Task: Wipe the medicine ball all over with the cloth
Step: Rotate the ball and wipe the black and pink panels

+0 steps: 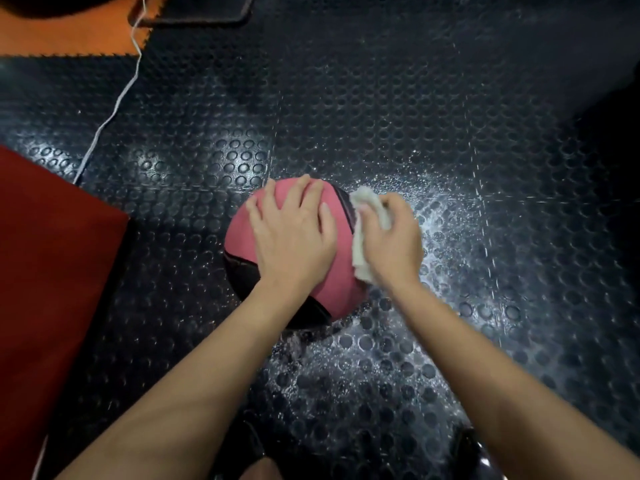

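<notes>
Left hand [294, 237] lies spread on unlabelled medicine ball [242, 237]; right hand [393, 242] grips cloth [360, 251].

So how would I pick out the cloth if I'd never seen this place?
Find the pink and black medicine ball on the dark studded floor. Against its right side, the right hand grips a small crumpled cloth, the only white, fluffy thing there.

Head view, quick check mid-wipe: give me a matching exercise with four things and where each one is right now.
Things:
1. left hand
2. cloth
3. red mat
4. white cord

Places:
A. lying on the floor, upper left
B. flat on top of the ball
C. floor at the left edge
D. gripped by the right hand against the ball's right side

Pairs: 1-B, 2-D, 3-C, 4-A
</notes>
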The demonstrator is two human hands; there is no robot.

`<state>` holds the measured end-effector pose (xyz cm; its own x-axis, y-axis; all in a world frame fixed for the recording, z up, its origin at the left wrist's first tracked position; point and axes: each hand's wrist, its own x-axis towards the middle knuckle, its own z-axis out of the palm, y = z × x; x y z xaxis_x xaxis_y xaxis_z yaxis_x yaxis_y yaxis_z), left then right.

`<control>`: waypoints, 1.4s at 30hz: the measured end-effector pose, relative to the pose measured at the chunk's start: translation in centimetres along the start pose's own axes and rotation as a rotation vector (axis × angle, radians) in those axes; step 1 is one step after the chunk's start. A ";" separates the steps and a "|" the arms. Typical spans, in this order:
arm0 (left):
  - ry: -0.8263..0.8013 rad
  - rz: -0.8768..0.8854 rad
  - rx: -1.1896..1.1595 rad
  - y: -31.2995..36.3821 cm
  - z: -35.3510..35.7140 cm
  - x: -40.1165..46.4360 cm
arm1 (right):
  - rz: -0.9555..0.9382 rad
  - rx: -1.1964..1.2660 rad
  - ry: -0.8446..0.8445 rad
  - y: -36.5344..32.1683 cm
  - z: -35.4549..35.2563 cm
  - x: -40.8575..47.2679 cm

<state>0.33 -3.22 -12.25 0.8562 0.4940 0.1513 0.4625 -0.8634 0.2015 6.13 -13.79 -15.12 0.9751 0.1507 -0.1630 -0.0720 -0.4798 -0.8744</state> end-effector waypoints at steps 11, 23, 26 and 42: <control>-0.061 0.040 0.068 2.2 0.1 -0.2 | -0.081 -0.001 0.142 0.2 -0.8 -1.9; -0.156 0.219 0.019 1.6 -0.1 0.6 | -0.002 -0.032 0.109 1.6 -1.7 0.0; -0.104 0.222 0.042 1.9 0.0 0.4 | 0.090 0.074 0.097 1.3 -2.2 0.0; -0.105 0.148 0.027 1.8 0.0 0.6 | 0.056 -0.030 0.128 0.1 -1.5 -0.3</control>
<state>1.65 -4.53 -11.83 0.9341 0.3490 0.0751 0.3344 -0.9290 0.1586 6.15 -15.15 -14.48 0.9886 0.0127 -0.1500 -0.1226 -0.5101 -0.8513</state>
